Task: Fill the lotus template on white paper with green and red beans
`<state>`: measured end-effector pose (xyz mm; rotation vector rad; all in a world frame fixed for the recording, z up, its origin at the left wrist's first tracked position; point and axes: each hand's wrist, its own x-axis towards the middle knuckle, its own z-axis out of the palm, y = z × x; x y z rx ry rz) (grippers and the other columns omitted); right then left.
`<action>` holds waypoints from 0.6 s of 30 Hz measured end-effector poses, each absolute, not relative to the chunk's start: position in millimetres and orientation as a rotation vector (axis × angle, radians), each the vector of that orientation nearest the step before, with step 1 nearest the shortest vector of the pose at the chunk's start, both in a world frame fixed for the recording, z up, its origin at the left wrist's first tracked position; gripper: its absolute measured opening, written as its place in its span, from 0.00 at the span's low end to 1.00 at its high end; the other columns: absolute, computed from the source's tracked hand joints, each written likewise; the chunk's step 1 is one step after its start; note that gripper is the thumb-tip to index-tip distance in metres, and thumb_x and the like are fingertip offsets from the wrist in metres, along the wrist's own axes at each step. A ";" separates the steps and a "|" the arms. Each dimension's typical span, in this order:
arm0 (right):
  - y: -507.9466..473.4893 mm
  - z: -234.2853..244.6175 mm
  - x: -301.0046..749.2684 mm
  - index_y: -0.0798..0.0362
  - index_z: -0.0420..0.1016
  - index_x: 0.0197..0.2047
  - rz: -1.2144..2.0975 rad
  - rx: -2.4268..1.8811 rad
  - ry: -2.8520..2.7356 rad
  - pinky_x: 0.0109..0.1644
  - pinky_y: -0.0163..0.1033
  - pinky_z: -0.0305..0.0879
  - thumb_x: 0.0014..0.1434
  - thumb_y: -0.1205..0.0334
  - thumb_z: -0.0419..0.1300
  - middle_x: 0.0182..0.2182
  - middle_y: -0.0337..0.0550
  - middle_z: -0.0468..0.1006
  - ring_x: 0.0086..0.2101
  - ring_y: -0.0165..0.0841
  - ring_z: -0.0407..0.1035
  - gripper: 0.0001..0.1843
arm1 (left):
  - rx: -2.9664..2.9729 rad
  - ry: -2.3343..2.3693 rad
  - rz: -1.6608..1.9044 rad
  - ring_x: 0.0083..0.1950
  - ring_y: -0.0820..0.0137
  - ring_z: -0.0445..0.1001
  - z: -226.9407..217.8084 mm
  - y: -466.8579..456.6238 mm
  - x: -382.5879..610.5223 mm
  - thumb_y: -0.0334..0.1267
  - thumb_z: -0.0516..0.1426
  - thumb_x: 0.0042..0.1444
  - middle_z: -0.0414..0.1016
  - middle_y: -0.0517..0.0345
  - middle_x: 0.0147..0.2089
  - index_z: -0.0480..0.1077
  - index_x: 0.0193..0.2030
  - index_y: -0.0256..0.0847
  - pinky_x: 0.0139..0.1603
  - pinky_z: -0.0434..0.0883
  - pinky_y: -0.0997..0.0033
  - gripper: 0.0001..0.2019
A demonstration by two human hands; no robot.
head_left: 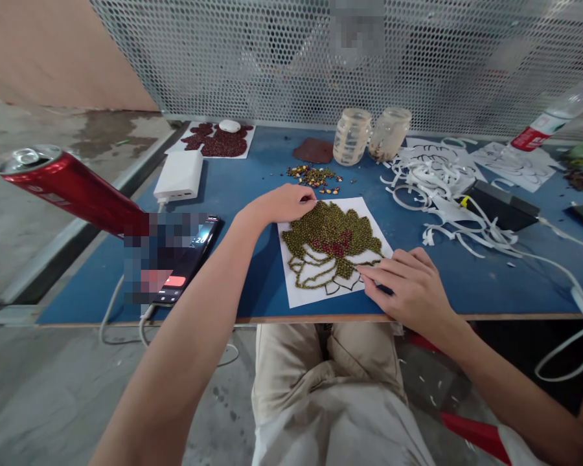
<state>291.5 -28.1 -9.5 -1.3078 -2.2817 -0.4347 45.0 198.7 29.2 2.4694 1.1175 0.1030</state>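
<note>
A white sheet [305,292] with a lotus picture made of green and red beans [331,236] lies on the blue table [243,194] in front of me. My left hand [282,204] rests at the sheet's upper left corner, fingers curled in a pinch on the bean picture's edge. My right hand [411,288] lies on the sheet's lower right edge, fingers stretched toward the outline and pressing the paper. A small pile of loose mixed beans [315,177] sits just beyond the sheet.
Two glass jars [372,134] stand behind the pile, with a brown lid [313,150]. White paper strips [442,188] and cables lie at right. A phone [187,259], power bank [179,176] and red can [63,184] are at left. A second red bean sheet [218,141] lies far back.
</note>
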 end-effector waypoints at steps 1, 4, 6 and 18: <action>-28.2 -10.5 291.5 0.47 0.86 0.47 -0.455 -1.298 -2.294 0.44 0.48 0.59 0.73 0.65 0.65 0.29 0.37 0.83 0.36 0.37 0.71 0.07 | 2.469 1.117 0.102 0.39 0.63 0.78 28.9 199.1 44.9 0.46 0.52 0.71 0.85 0.47 0.45 0.80 0.53 0.39 0.44 0.68 0.62 0.18; -27.5 -13.0 291.2 0.47 0.86 0.48 -0.487 -1.280 -2.308 0.43 0.48 0.59 0.74 0.65 0.65 0.28 0.36 0.82 0.35 0.37 0.71 0.07 | 2.473 1.116 0.102 0.40 0.63 0.78 28.3 199.8 45.0 0.47 0.52 0.71 0.86 0.47 0.46 0.80 0.53 0.40 0.44 0.68 0.62 0.18; -26.8 -14.4 291.0 0.46 0.85 0.49 -0.483 -1.275 -2.307 0.43 0.48 0.59 0.74 0.65 0.64 0.28 0.36 0.81 0.35 0.37 0.71 0.07 | 2.469 1.115 0.097 0.40 0.63 0.79 28.5 199.6 45.0 0.47 0.52 0.71 0.86 0.47 0.47 0.80 0.53 0.40 0.44 0.68 0.62 0.18; -12.3 17.9 300.3 0.46 0.85 0.43 -0.124 -1.284 -2.079 0.40 0.46 0.62 0.75 0.62 0.60 0.32 0.38 0.86 0.31 0.34 0.71 0.12 | 2.499 1.115 0.108 0.42 0.62 0.79 27.6 200.6 44.5 0.48 0.52 0.71 0.86 0.48 0.48 0.80 0.52 0.40 0.46 0.69 0.62 0.19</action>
